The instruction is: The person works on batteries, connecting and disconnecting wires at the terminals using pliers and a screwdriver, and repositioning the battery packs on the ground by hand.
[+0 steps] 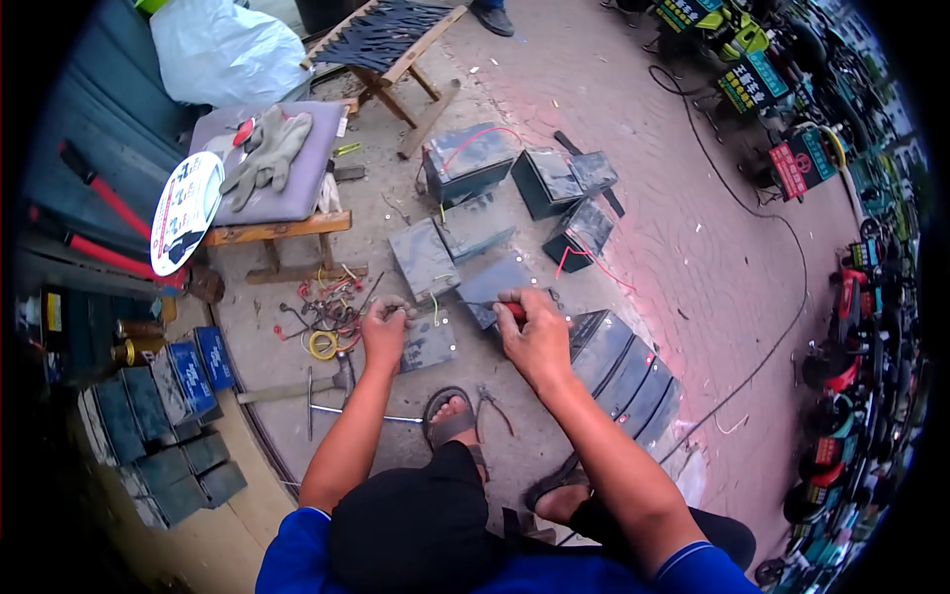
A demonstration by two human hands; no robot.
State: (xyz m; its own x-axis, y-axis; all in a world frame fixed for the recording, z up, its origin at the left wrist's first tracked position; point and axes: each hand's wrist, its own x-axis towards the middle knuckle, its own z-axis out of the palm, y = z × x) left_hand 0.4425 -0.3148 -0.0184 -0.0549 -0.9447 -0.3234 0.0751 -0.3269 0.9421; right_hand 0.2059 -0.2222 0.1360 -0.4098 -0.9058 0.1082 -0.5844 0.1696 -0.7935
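Observation:
My right hand [537, 337] is closed around the red handle [516, 311] of what looks like a screwdriver, its thin shaft pointing left over a dark grey block battery [495, 282]. To the left, my left hand [384, 335] has its fingers pinched together; what is between them is too small to make out. Beneath that hand lies a flat grey battery [430, 345]. Just beyond, another battery [424, 257] stands with a short yellow-green wire [435, 302] hanging by it. A pile of cut wires and connectors [332, 309] lies left of my left hand.
Several batteries [467, 163] with red wires stand farther off; a row [618, 376] sits at right. Pliers [492, 408], a T-shaped wrench [361, 414] and a hammer [297, 392] lie near my feet. A cushioned stool [213, 129] holds gloves [272, 158]. A cable [802, 287] crosses the pavement.

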